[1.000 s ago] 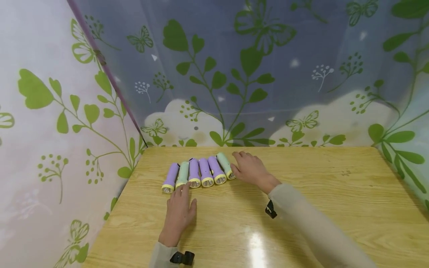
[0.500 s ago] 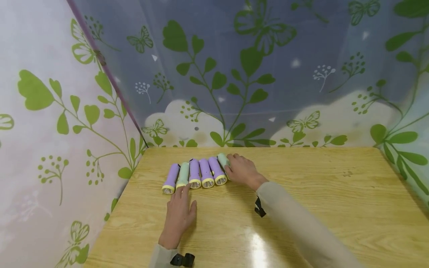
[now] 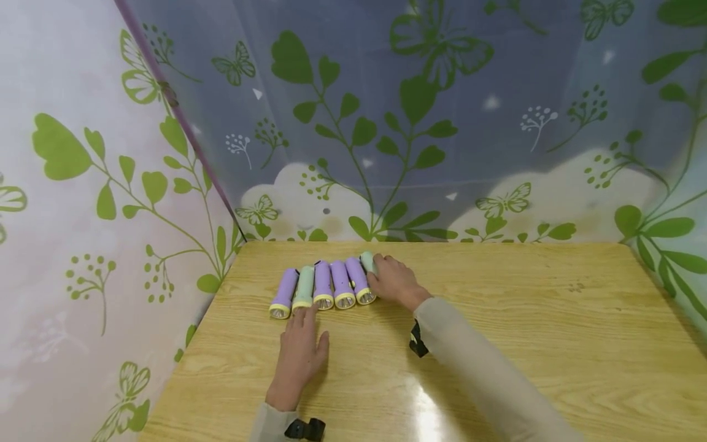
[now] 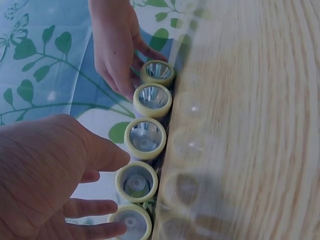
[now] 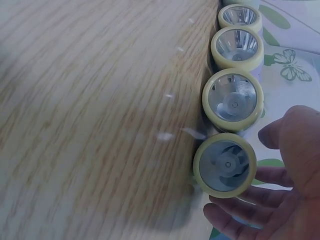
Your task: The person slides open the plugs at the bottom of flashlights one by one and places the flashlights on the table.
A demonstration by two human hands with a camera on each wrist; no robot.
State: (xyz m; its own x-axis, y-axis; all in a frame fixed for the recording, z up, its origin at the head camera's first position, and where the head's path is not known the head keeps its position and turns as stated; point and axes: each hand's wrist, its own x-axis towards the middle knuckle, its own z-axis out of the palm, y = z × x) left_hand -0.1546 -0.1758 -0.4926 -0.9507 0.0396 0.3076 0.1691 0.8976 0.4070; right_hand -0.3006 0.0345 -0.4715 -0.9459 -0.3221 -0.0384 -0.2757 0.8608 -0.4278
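Observation:
Several flashlights lie side by side on the wooden table, their yellow-rimmed lenses facing me. A purple flashlight (image 3: 286, 288) starts the row at the left, a light green flashlight (image 3: 305, 285) lies beside it, and another light green flashlight (image 3: 368, 261) ends it at the right. My left hand (image 3: 299, 344) lies flat, fingertips at the lens ends of the left part of the row. My right hand (image 3: 394, 279) covers most of the end flashlight, its fingers along the outer side. In the right wrist view, the thumb is apart from that flashlight's lens (image 5: 226, 165).
The wooden table (image 3: 497, 344) reaches back to a patterned cloth wall (image 3: 342, 202), close behind the flashlights. Another cloth wall (image 3: 99, 245) borders the left side. Both wrists wear black straps (image 3: 418, 339).
My right hand has moved left onto the green flashlight at the right end, hiding more of it. My left hand has stayed by the lens ends.

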